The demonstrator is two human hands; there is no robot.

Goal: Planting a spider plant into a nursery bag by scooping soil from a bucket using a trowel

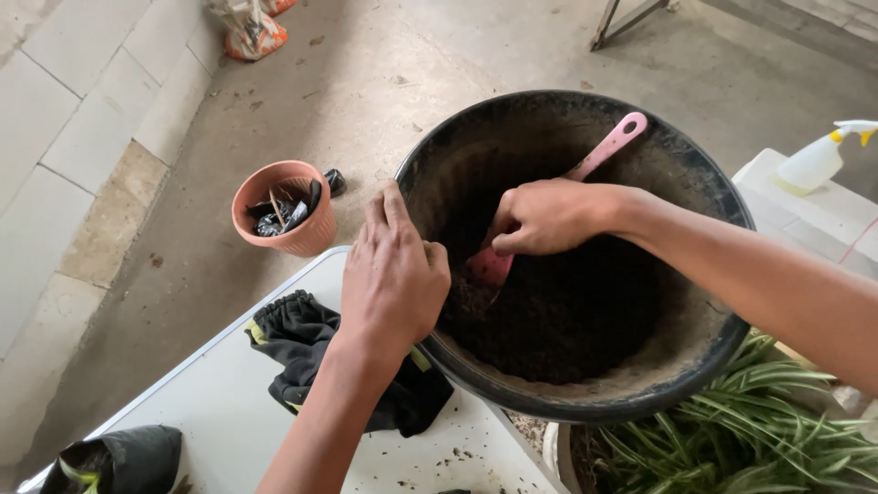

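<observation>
The left hand [393, 274] lies palm down on the near-left rim of a large black basin [722, 357], its forearm rising from the bottom edge of the view and the wrist nearly straight. Its fingers [384, 215] are held together and stretched forward along the rim, gripping nothing, with the thumb curling over the edge toward the inside. The right hand [544, 215] reaches in from the right, the forearm crossing above the basin at a slant and the wrist bent downward. Its fingers are curled tight around the lower handle of a pink trowel [604, 151], whose blade [491, 267] is pushed into the dark soil [558, 320] that fills the bottom of the basin, while the handle's rounded end points up toward the far rim. The basin sits tilted at the corner of a white worktop [229, 412], partly overhanging it. Just beneath the left wrist lies a crumpled black glove with yellow trim [297, 334]. On the concrete floor to the left stands a terracotta pot [306, 236] holding dark scraps. A striped green plant [759, 430] spreads below the basin on the right, and a white spray bottle [819, 160] rests on a pale block beyond it.
</observation>
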